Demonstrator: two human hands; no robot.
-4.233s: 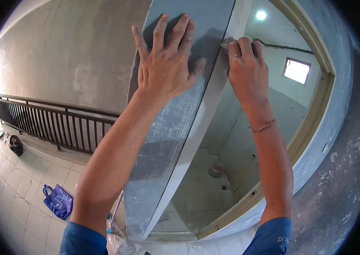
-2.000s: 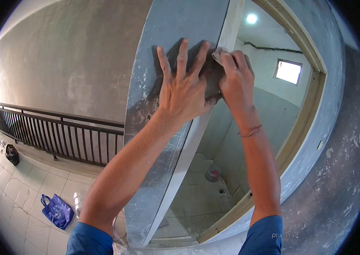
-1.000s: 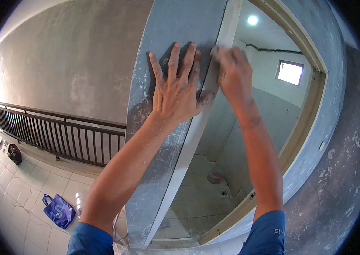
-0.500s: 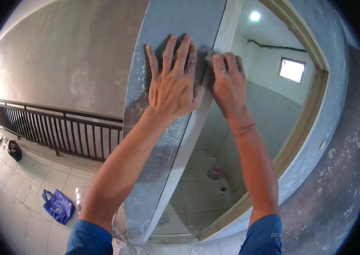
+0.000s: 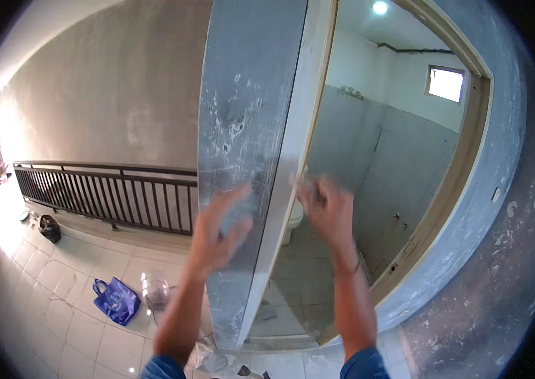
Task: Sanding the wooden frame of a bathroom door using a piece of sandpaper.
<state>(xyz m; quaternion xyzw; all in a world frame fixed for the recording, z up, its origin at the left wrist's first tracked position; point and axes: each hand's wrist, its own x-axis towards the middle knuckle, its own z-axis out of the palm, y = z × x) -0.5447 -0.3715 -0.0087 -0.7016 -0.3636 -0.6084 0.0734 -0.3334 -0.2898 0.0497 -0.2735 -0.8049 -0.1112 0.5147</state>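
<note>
My left hand (image 5: 220,234), smeared by motion, is in front of the narrow grey wall strip (image 5: 242,120), its thumb and fingers apart and nothing seen in it. The strip has pale scuffs and scratches. Beside the white door frame (image 5: 283,196), my right hand (image 5: 327,208) is closed, fingers bent together. A small greyish piece (image 5: 295,181) shows faintly at its fingertips; blur hides what it is. Whether either hand touches the surface, I cannot tell.
Through the doorway are a toilet (image 5: 294,215), grey lower walls and a small window (image 5: 445,83). A dark railing (image 5: 128,196) runs along the left. On the tiled floor lie a blue bag (image 5: 117,302), a clear plastic container (image 5: 155,292) and a black bag (image 5: 49,228).
Both hands have moved down from high on the strip and frame. My left hand, earlier spread flat on the strip, is now lower and blurred. The view has shifted slightly.
</note>
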